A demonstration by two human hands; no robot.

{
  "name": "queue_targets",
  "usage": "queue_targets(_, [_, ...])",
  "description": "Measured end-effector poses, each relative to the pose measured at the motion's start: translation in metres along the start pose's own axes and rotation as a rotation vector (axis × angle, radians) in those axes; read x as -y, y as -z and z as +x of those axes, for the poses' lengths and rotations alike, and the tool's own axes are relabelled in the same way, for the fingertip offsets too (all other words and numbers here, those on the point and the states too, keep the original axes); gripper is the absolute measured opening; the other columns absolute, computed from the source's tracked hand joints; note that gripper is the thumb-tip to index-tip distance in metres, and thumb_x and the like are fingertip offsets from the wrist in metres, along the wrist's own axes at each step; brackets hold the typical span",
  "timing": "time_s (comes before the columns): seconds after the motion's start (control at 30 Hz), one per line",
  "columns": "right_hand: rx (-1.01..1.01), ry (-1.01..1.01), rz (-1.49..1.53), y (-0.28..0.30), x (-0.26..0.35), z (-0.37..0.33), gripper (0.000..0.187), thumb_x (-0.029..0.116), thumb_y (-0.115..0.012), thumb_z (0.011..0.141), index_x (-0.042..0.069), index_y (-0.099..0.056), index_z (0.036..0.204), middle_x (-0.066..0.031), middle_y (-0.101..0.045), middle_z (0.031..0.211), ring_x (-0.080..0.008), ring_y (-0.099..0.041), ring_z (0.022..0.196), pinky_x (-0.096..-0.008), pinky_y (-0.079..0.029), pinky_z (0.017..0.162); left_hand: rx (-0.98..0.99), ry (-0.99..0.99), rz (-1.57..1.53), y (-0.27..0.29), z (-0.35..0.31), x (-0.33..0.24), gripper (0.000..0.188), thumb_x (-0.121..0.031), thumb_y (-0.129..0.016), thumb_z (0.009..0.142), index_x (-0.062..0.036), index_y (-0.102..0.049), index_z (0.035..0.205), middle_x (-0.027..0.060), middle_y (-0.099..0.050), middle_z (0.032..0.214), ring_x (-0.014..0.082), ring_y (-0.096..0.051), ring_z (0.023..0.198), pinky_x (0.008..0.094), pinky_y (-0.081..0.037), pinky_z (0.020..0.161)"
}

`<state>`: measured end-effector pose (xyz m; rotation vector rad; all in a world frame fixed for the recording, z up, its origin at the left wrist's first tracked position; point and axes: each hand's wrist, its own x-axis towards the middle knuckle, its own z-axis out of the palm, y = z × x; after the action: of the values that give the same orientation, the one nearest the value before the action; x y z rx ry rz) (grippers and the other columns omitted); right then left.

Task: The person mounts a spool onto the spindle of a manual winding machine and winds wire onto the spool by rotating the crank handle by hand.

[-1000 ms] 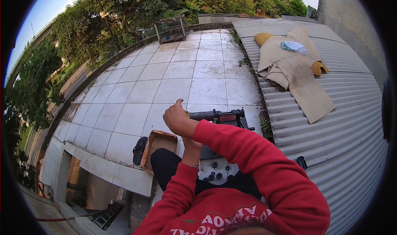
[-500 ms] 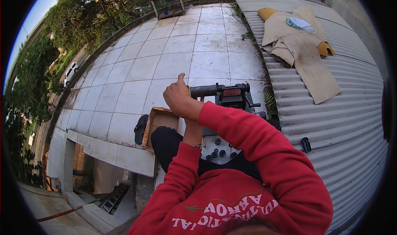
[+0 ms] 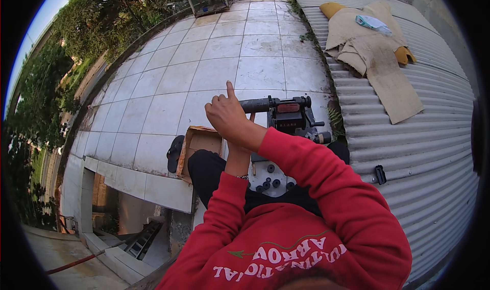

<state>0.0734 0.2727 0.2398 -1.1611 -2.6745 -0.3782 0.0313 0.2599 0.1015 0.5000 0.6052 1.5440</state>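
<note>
A black machine [image 3: 288, 114] with a small crank handle [image 3: 317, 123] and a dark red block stands on the tiles in front of my legs. From its left side sticks out a thick black tube [image 3: 255, 105]. My right hand [image 3: 225, 111] reaches across my left arm to the tube's far left end; its fingers are curled there, with one digit pointing up. My left hand [image 3: 252, 117] is mostly hidden below the right one, only a digit showing under the tube. What its other fingers do is out of sight.
Several small black round parts [image 3: 276, 183] lie on a pale surface between my legs. To the left are an open cardboard box [image 3: 203, 137] and a black slipper [image 3: 175, 152]. Farther left, the tiled floor has an opening [image 3: 135, 223]. Corrugated roofing [image 3: 408, 188] runs along the right.
My right hand has shifted slightly right, and its raised digit stands more upright. The yellowish rim at the tube's left end is now covered. The whole view has tilted a little.
</note>
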Motion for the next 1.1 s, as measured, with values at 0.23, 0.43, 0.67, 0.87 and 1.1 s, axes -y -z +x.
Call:
queue_targets(0.23, [-0.390,0.112,0.731,-0.012,0.003,-0.186,0.027,0.009,-0.079,0.091,0.008,-0.073,0.117,-0.0086,-0.076,0.121,-0.0269,-0.072,0.114,-0.0466,-0.052,0.106,-0.120,0.003,0.213,0.051,-0.090,-0.007,0.052,-0.018,-0.061,0.111,-0.0046,-0.046,0.159,0.0117,-0.056,0.157,0.0270,-0.059,0.141,0.0404,-0.050,0.115])
queue_targets(0.43, [-0.153,-0.016,1.448,0.073,-0.023,-0.216,0.038,-0.011,-0.066,0.091,0.003,-0.076,0.125,-0.0127,-0.082,0.105,-0.0260,-0.079,0.094,-0.0400,-0.057,0.089,0.004,-0.211,1.253,0.102,-0.182,-0.007,0.030,-0.009,-0.080,0.095,-0.0009,-0.077,0.123,0.0152,-0.078,0.118,0.0270,-0.077,0.111,0.0363,-0.059,0.097])
queue_targets(0.67, [-0.401,0.668,1.625,0.157,-0.007,-0.178,0.022,0.010,-0.066,0.106,0.016,-0.081,0.122,-0.0206,-0.080,0.116,-0.0234,-0.079,0.097,-0.0394,-0.060,0.084,0.188,-0.233,1.542,0.099,-0.173,0.013,0.035,-0.004,-0.079,0.084,-0.0071,-0.080,0.119,0.0116,-0.078,0.115,0.0341,-0.075,0.099,0.0400,-0.059,0.086])
queue_targets(0.87, [-0.270,0.675,1.853,0.144,-0.021,-0.188,0.024,0.009,-0.064,0.106,0.018,-0.082,0.121,-0.0204,-0.079,0.117,-0.0258,-0.079,0.100,-0.0401,-0.059,0.087,0.075,-0.186,1.516,0.113,-0.186,0.007,0.031,-0.005,-0.078,0.092,-0.0038,-0.078,0.123,0.0135,-0.078,0.118,0.0302,-0.078,0.102,0.0356,-0.060,0.087])
queue_targets(1.1, [0.226,0.157,1.567,0.066,-0.059,-0.238,0.029,0.007,-0.068,0.099,0.013,-0.081,0.124,-0.0127,-0.077,0.128,-0.0312,-0.075,0.110,-0.0467,-0.055,0.098,-0.054,-0.416,1.514,0.115,-0.186,-0.019,0.034,-0.004,-0.081,0.089,-0.0030,-0.078,0.122,0.0152,-0.076,0.125,0.0351,-0.072,0.117,0.0417,-0.055,0.103])
